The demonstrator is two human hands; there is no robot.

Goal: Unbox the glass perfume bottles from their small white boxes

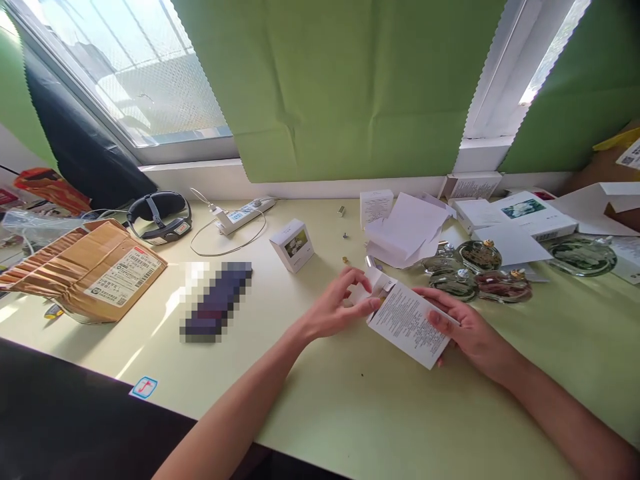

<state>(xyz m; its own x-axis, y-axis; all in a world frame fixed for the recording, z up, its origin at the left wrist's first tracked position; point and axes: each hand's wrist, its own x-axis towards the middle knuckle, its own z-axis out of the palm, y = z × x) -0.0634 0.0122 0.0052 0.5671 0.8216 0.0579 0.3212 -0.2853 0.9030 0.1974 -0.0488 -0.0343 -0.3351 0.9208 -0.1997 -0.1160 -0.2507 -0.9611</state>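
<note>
A white cardboard box [413,325] printed with small dark text is tilted above the table. My right hand [460,323] grips its lower right side, thumb on the printed face. At the box's upper left end, the flaps stand open. My left hand [345,300] is at that end, thumb and curled fingers apart around a white flap [356,294], the thumb at the box's edge. The box's inside is mostly hidden. Just beyond lies a small silvery cylindrical piece [373,263]. Several glass bottles [453,285] with gold-coloured necks lie beyond my right hand.
A small white box with a flower picture [291,245] stands left of centre. White papers [407,230] and flat boxes [537,213] lie at the back right. On the left are a brown package [100,270], a headband device [163,217] and a power strip [245,215].
</note>
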